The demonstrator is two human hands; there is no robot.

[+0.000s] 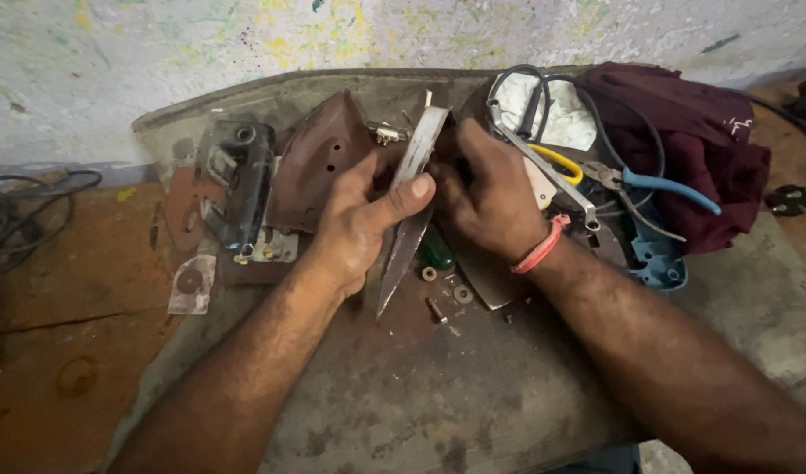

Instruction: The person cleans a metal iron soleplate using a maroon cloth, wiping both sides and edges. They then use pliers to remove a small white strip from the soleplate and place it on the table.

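Metal, dull grey and worn bright along its edge, forms the pointed soleplate [411, 197] held on edge at the centre of the tabletop [438, 395]. It stands tilted, tip down and touching the surface, so both faces stay reachable.

1. Left hand [359, 224]: grip closed on the soleplate, thumb pressed across its near face, steadying it.
2. Right hand [486, 197]: fingers curled against the far side of the soleplate; whether they clamp it or a small part behind it cannot be told.

Relative to the soleplate:
- Left: a brown iron-shaped cover [319, 162] and a dark iron body [240, 180].
- Below right: a washer [463, 294], a small bolt [436, 309], and a green handle [436, 253].
- Right: blue-handled pliers [662, 184], a coiled cable [543, 83] and a maroon cloth [692, 132].
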